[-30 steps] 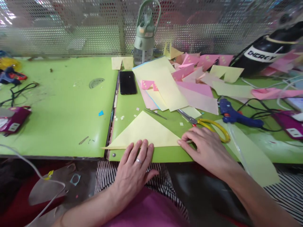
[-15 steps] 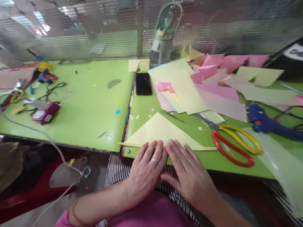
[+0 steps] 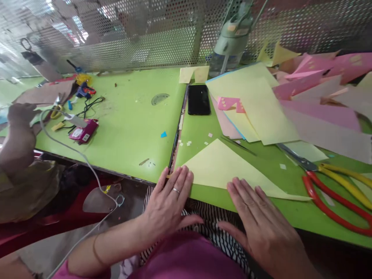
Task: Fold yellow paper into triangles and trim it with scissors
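A pale yellow sheet [image 3: 221, 162], folded into a wide triangle, lies on the green table with its long folded edge toward me. My left hand [image 3: 171, 197] rests flat on the left end of that edge, fingers stretched out, a ring on one finger. Against the right half of the edge lies my right hand [image 3: 258, 217], its fingers also extended and its thumb spread inward. Neither hand grasps anything. The left tip of the triangle is hidden under my left fingers.
Scissors [image 3: 310, 166] with red and yellow handles lie right of the triangle, tweezers [image 3: 238, 145] behind it. Farther back are a phone [image 3: 199, 100], stacked paper [image 3: 255, 104] and a bottle [image 3: 231, 42]. Another person's hand [image 3: 21, 116] is at the far left.
My hands have moved apart along the folded edge, the left one leftward and the right one rightward. The view has shifted left, and another person's arm now shows at the left.
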`<control>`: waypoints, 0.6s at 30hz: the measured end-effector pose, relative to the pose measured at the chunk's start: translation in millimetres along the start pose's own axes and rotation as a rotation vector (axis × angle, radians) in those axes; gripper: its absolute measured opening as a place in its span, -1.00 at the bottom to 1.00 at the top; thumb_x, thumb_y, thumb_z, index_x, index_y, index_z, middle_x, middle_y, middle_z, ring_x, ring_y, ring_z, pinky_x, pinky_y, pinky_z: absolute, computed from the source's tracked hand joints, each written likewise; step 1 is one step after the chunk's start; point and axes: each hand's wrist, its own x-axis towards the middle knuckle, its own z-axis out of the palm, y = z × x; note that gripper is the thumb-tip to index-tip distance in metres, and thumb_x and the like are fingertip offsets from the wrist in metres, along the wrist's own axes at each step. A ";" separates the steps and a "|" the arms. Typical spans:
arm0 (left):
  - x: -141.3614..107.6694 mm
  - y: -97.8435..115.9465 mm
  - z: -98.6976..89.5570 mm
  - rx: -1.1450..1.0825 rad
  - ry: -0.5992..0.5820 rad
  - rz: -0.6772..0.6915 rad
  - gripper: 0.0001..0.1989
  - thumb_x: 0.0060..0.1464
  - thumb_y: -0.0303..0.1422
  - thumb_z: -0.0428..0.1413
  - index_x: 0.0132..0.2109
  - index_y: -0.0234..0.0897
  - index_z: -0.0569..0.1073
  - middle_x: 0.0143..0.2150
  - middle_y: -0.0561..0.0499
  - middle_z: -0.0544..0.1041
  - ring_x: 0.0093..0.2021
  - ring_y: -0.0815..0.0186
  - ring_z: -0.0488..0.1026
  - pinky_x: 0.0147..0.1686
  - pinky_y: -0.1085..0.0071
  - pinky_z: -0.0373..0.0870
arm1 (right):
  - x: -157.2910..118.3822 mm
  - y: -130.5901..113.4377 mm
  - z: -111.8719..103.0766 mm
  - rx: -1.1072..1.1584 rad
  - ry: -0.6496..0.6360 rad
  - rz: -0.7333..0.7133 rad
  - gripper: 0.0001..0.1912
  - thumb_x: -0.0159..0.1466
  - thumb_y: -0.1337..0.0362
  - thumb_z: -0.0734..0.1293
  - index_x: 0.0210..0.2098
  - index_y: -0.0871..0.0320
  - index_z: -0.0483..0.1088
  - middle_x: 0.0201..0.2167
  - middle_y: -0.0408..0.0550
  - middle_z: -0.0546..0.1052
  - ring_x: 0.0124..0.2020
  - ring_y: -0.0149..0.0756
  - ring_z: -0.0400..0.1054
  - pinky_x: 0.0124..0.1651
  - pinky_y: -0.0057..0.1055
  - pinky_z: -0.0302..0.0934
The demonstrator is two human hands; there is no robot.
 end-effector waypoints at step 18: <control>-20.1 -21.0 -1.1 -0.058 0.058 -0.079 -0.12 0.20 0.09 -0.05 0.41 -0.45 -0.06 0.37 -0.24 0.17 0.37 0.02 0.09 0.38 -0.05 -0.26 | -43.1 23.3 -22.4 -0.117 -0.016 0.163 -0.11 0.32 -0.04 0.25 0.40 0.42 -0.10 0.10 0.37 0.45 0.08 0.12 0.40 0.26 0.11 0.05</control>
